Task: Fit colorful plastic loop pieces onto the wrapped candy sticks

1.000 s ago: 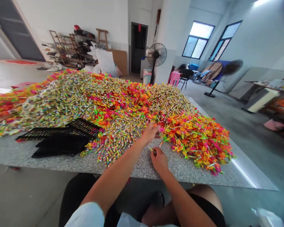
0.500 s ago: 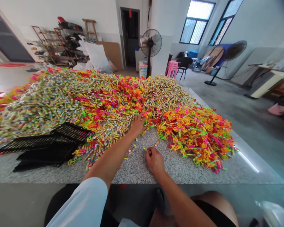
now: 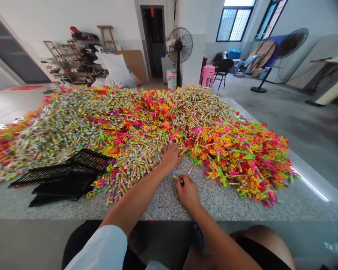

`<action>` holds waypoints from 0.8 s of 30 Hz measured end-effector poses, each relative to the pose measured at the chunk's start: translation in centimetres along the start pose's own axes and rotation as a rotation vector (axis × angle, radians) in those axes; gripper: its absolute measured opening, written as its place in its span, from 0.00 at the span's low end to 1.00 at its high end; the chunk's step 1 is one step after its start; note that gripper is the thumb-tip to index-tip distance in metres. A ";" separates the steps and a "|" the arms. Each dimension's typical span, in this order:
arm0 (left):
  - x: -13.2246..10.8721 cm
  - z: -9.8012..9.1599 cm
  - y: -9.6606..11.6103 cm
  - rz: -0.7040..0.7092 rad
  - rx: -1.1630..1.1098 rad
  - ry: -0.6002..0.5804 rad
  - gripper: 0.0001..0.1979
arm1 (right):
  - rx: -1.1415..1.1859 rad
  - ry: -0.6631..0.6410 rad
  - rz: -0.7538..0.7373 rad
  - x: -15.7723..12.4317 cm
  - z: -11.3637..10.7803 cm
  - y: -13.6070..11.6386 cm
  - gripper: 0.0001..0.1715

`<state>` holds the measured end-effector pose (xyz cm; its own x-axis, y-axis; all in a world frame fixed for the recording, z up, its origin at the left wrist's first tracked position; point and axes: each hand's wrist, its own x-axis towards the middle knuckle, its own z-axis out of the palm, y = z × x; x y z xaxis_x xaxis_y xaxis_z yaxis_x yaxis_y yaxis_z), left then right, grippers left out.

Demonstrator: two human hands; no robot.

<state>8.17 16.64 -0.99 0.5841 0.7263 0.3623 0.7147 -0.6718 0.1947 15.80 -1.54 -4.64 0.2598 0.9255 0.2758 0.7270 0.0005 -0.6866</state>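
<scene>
My left hand [image 3: 171, 156] rests at the near edge of the heap, its fingers spread loosely over small printed tubes [image 3: 146, 150]; its fingertips are partly lost among them. Nearer to me, my right hand [image 3: 188, 192] is closed just above the speckled tabletop [image 3: 163, 204]. A small yellow-green tip [image 3: 175, 176] pokes out from its thumb and forefinger; the rest of that piece is hidden in the hand. Right of my hands lies a pile of bright plastic pieces with ring-shaped ends [image 3: 242, 150], in yellow, orange, pink and green. One loose tube [image 3: 190, 169] lies between that pile and my right hand.
Several black slotted trays [image 3: 63, 182] lie overlapped on the table's left side. A larger mound of tubes [image 3: 62, 116] spreads behind them. Beyond the table stand a fan [image 3: 179, 47], pink stools [image 3: 207, 75], a second fan [image 3: 293, 43] and a white sack [image 3: 115, 67].
My left hand has drawn back slightly toward me, its fingers less stretched. My right hand keeps its closed grip near the same spot. The camera view has shifted a little.
</scene>
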 end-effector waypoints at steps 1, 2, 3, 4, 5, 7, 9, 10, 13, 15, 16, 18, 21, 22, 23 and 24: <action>-0.3 -0.1 0.6 0.045 -0.017 -0.047 0.09 | -0.002 0.001 -0.001 0.0 0.0 0.0 0.10; -0.6 -0.1 1.1 0.085 -0.034 -0.093 0.09 | -0.006 0.000 -0.002 0.0 0.0 0.0 0.09; -0.9 -0.1 1.7 0.123 -0.052 -0.134 0.09 | -0.012 -0.001 -0.002 0.0 0.0 0.0 0.09; -1.2 0.0 2.1 0.160 -0.072 -0.169 0.09 | -0.020 -0.002 -0.001 0.0 -0.1 0.0 0.09; -1.3 0.1 2.5 0.200 -0.095 -0.196 0.10 | -0.030 -0.001 -0.001 0.0 -0.1 0.0 0.10; -1.5 0.2 2.8 0.273 -0.146 -0.227 0.09 | -0.049 0.004 0.000 0.0 -0.1 -0.1 0.10; -1.4 0.1 2.6 0.307 -0.201 -0.224 0.09 | -0.066 0.009 0.000 0.0 0.0 -0.1 0.11; -1.3 -0.1 2.4 0.290 -0.234 -0.206 0.08 | -0.074 0.010 0.002 0.0 0.0 -0.1 0.11; -1.2 -1.3 1.1 0.131 -0.402 -0.107 0.09 | -0.075 0.013 0.009 0.0 0.1 -0.1 0.10; -1.7 -2.5 0.0 -0.033 -0.581 -0.043 0.12 | -0.057 0.015 0.016 0.0 0.1 0.0 0.10; -2.1 -3.1 -0.4 -0.128 -0.695 -0.028 0.13 | -0.046 0.014 0.020 0.0 0.1 0.0 0.10; -3.5 -4.4 -1.1 -0.310 -0.962 -0.048 0.18 | -0.027 0.009 0.038 -0.1 0.1 0.1 0.11; -6.3 -6.0 -1.7 -0.462 -1.218 -0.108 0.22 | -0.011 0.000 0.060 -0.2 0.0 0.1 0.11; -7.3 -6.4 -1.9 -0.474 -1.190 -0.108 0.21 | -0.010 -0.001 0.059 -0.3 0.0 0.1 0.11; -8.3 -6.7 -2.1 -0.475 -1.097 -0.092 0.20 | -0.007 0.001 0.053 -0.3 0.0 0.1 0.12; -9.1 -7.0 -2.4 -0.471 -0.955 -0.069 0.18 | -0.003 0.009 0.041 -0.4 -0.1 0.1 0.12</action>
<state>-1.55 10.58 1.63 0.3696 0.9290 0.0181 0.2940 -0.1354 0.9462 15.82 -1.93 -4.77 0.2952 0.9213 0.2533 0.7177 -0.0388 -0.6953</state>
